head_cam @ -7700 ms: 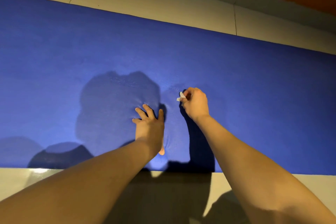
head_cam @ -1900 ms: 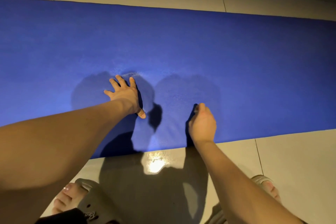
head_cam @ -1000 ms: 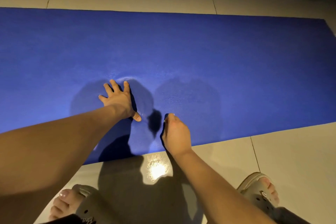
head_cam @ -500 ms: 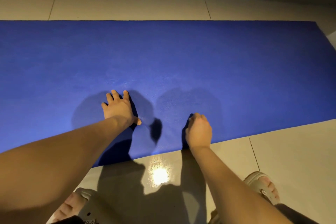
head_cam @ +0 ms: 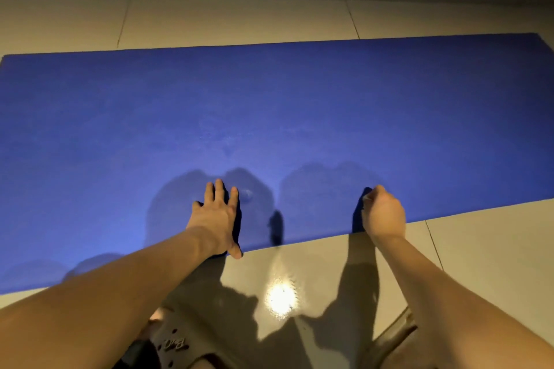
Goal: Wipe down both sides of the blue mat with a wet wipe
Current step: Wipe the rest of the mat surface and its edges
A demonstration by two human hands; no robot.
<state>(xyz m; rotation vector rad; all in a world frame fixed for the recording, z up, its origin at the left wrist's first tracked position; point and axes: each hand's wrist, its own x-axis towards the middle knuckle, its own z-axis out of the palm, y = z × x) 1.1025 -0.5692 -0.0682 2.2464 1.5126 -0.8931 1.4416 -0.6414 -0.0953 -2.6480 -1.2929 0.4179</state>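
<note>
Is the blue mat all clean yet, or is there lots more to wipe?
Not quite. Done, it seems: faint streaks in the middle of the blue mat look like wiped patches. In hand: the left hand presses flat by the near edge, and the right hand pinches the wet wipe, barely showing, against the mat. Left: the underside is hidden; if unwiped, it needs flipping.

Blue mat (head_cam: 299, 105) unrolled flat, wipe (head_cam: 364, 197) (mostly hidden)

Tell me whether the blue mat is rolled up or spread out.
Spread out. The blue rectangular mat lies flat on the pale tiled floor, both long edges straight, no roll or fold in view.
</note>
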